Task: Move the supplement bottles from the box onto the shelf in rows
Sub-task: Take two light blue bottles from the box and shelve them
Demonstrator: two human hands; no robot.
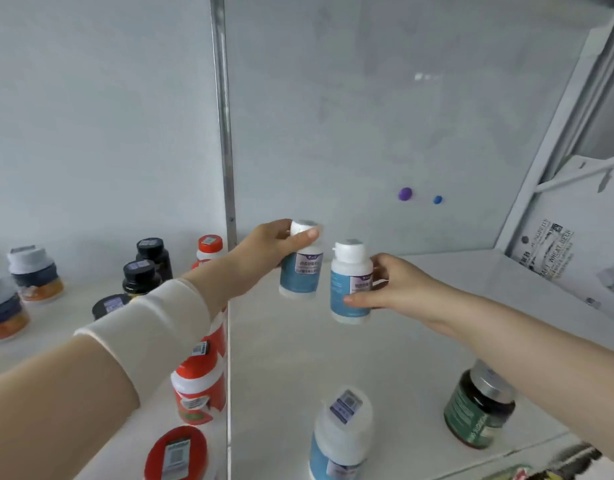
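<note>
i'm mid-placement, my left hand (281,242) gripping one blue bottle (300,271) by its cap and my right hand (392,282) gripping another (350,282), both held above the shelf (419,327), to be set down next in a row.

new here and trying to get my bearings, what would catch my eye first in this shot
Two hands meet mid-frame over the white shelf, each holding a blue-and-white bottle: the left hand grips one near its cap, the right hand holds another by its side. Red-capped bottles run down the left.
</note>
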